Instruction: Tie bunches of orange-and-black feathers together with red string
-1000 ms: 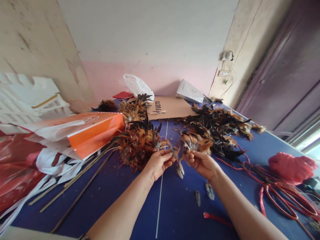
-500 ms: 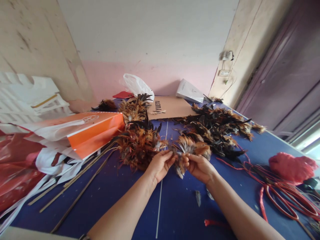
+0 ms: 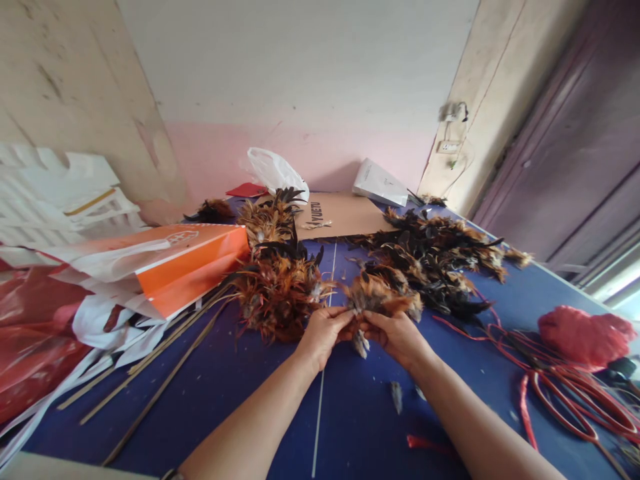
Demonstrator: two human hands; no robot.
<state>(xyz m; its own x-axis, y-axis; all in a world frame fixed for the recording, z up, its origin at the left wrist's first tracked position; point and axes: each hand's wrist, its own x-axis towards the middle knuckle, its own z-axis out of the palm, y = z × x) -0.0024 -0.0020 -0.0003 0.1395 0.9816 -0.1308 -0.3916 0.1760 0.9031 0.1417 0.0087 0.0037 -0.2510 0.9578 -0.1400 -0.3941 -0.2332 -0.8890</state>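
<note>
Fingers pinched, my left hand and my right hand meet over the blue table, both closed on the base of a bunch of brown feathers. Its fluffy tips fan out away from me, and a grey tuft hangs below the fingers. Left of the hands lies a heap of reddish-brown feathers. Black and brown feathers are piled beyond my right hand. A loose grey feather rests on the table near my right forearm.
An orange and white bag and thin sticks lie at the left. Flat cardboard and a white plastic bag are at the back. Red cord and a pink bundle are at the right.
My hands have come closer together at the feather bunch's base, the left shifting slightly right. The feathers between them have turned, showing more brown and less white.
</note>
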